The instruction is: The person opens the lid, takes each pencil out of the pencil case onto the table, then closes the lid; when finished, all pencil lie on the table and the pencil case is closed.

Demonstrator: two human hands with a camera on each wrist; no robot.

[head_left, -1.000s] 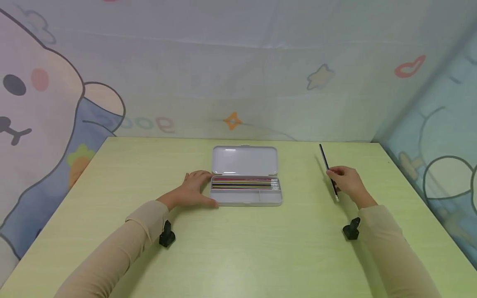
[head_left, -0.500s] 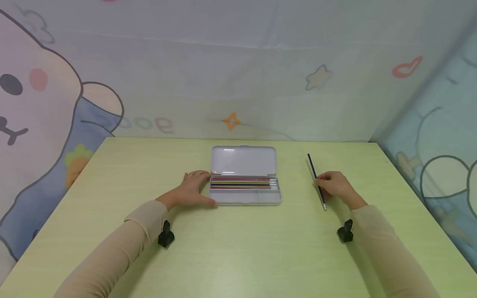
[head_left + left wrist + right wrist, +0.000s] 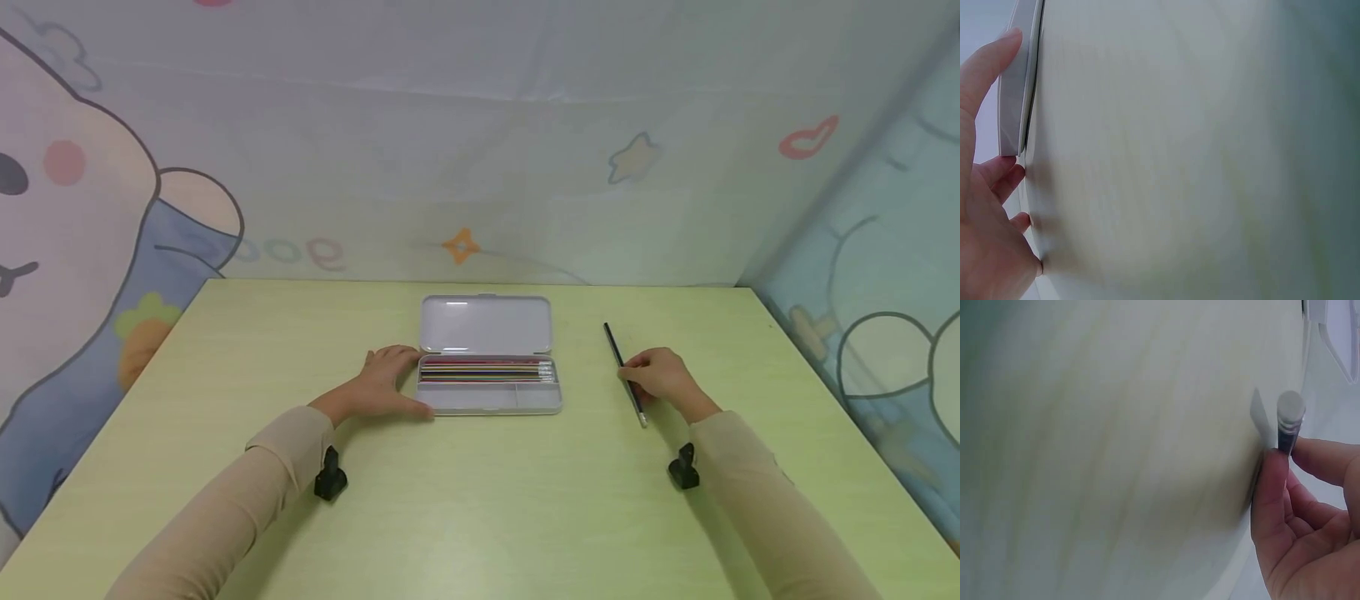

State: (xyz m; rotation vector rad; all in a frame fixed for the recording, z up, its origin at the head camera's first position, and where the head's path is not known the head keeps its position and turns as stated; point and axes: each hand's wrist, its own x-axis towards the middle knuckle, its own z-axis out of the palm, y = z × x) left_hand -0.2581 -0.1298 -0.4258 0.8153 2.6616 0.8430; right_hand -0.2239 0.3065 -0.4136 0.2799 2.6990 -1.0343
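A white pencil case (image 3: pixel 468 398) lies with its lid tipped back, several striped pencils (image 3: pixel 480 372) side by side in its rear compartment. Beside its left end my left hand (image 3: pixel 378 390) is spread, thumb along the front corner and fingers by the end; the left wrist view shows the thumb on the case wall (image 3: pixel 1015 94). To the right of the case, my right hand (image 3: pixel 663 375) pinches a dark pencil (image 3: pixel 612 342) between thumb and fingers. It slants, with its white eraser end (image 3: pixel 1291 406) toward me and its other end pointing away.
A pale yellow-green table (image 3: pixel 487 508) carries everything. The case's open lid (image 3: pixel 487 323) lies behind its tray. The front compartment has a small divider. A printed cloth (image 3: pixel 547 167) hangs behind the table's far edge, with more cloth at both sides.
My right hand has carried the pencil left toward the case and slightly nearer to me. My left hand has stayed at the case's left end. The head view has shifted slightly.
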